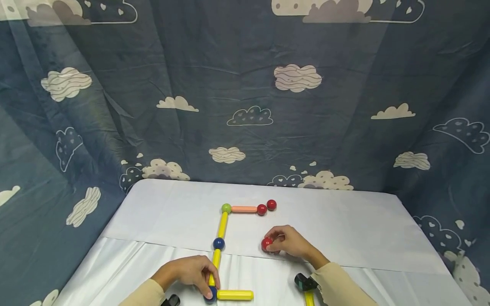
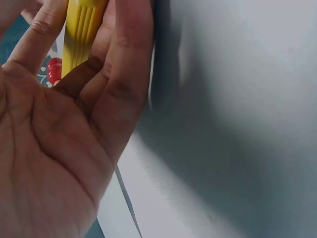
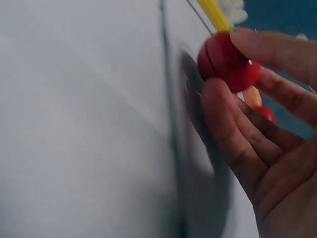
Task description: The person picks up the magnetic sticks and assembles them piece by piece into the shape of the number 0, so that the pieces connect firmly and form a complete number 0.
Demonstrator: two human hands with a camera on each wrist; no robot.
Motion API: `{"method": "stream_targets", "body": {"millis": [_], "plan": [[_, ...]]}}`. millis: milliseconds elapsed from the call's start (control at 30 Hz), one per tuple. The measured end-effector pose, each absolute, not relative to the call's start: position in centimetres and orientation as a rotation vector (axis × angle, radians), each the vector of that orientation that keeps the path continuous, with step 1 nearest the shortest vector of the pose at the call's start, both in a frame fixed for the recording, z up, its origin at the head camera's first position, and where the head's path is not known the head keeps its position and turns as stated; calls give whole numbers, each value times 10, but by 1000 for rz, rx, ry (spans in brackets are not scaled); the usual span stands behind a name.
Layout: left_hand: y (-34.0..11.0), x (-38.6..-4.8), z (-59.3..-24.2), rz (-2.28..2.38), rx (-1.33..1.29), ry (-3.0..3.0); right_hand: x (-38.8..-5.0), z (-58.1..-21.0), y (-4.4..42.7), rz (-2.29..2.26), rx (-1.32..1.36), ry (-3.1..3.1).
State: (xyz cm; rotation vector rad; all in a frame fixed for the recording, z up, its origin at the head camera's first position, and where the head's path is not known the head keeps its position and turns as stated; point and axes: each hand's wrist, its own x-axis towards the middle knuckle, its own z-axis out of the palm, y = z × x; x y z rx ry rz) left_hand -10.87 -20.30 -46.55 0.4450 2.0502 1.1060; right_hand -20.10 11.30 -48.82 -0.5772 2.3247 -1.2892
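Note:
My right hand [image 1: 291, 243] pinches a red ball [image 1: 266, 243] between thumb and fingers, to the right of a joined figure of rods and balls. The right wrist view shows a seam line round this ball. With its thumb on a blue ball [image 1: 209, 296], my left hand [image 1: 191, 274] grips the figure's near corner. From that corner one yellow rod [image 1: 235, 295] runs right, and another yellow rod [image 1: 216, 258] leads away to a second blue ball [image 1: 219, 243]. Beyond it come a yellow rod [image 1: 222, 225], a green ball [image 1: 226, 208], an orange rod [image 1: 244, 209] and a red ball [image 1: 262, 209].
A loose-looking red ball [image 1: 272, 205] lies beside the figure's far right end. Under my right sleeve, part of another yellow rod [image 1: 309, 298] shows at the near edge. White cloth [image 1: 356, 229] covers the table, and a dark cloud-patterned curtain [image 1: 245, 85] hangs behind it.

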Motion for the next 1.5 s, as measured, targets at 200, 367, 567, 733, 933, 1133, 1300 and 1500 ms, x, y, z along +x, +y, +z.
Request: {"method": "stream_targets", "body": {"millis": [200, 367, 567, 733, 933, 1133, 1300, 1500], "plan": [[-204, -110, -467, 1130, 454, 2020, -175, -483, 112, -1226, -723, 2139], [-205, -109, -467, 1148, 458, 1995, -156, -482, 108, -1194, -813, 1986], [-205, -109, -468, 1157, 467, 1981, -143, -481, 105, -1196, -831, 1911], [-205, -109, -467, 1154, 461, 1981, -138, -481, 104, -1200, -843, 1877], [-205, -109, -467, 1144, 463, 1992, -135, -481, 103, -1191, -866, 1883], [-204, -109, -469, 1151, 450, 1989, -132, -484, 103, -1203, -923, 1848], [-205, -109, -471, 1153, 464, 1982, -131, -486, 104, -1206, -942, 1859], [-206, -110, -470, 1142, 458, 1983, -131, -484, 103, -1171, -903, 1907]]}}
